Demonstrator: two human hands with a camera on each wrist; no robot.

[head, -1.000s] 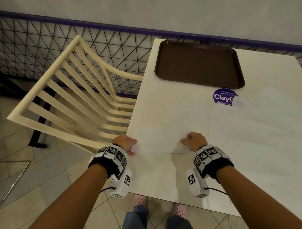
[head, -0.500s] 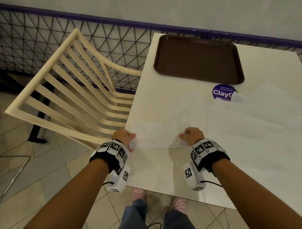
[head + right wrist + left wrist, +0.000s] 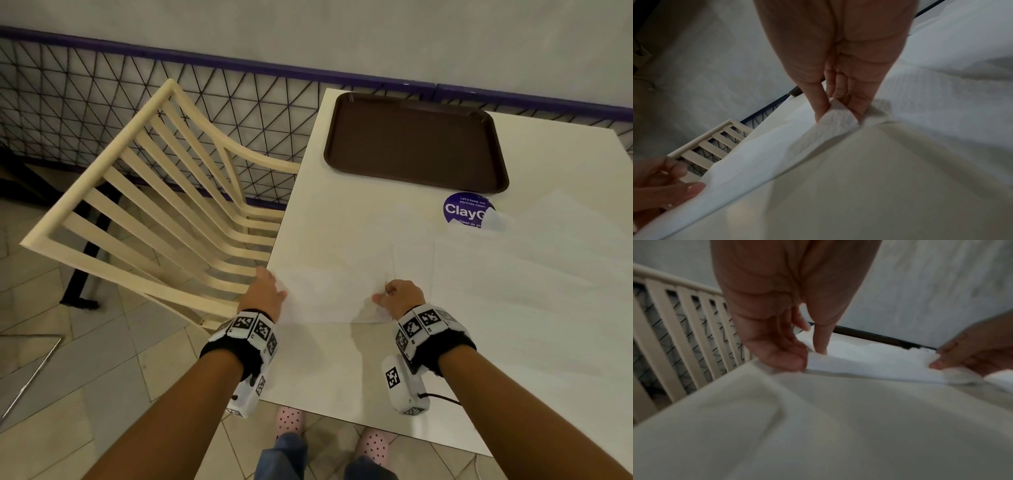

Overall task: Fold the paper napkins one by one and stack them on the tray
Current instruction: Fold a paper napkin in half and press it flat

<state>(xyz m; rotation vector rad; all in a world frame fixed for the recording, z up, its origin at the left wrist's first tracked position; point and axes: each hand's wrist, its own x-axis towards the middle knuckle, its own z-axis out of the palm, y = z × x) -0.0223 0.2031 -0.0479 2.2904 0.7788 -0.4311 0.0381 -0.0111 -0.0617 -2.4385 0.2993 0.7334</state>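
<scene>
A white paper napkin lies flat near the left edge of the white table. My left hand pinches its near left corner between thumb and fingers. My right hand pinches the near right corner, which is lifted a little off the table. More white napkins lie spread over the table's right side. The brown tray sits empty at the table's far end.
A cream slatted chair stands close against the table's left edge, beside my left hand. A black wire fence and grey wall run behind. A round purple sticker sits just in front of the tray, partly covered by a napkin.
Both hands have kept their pinch on the napkin's near corners. The near edge has crept slightly away from me up the table.
</scene>
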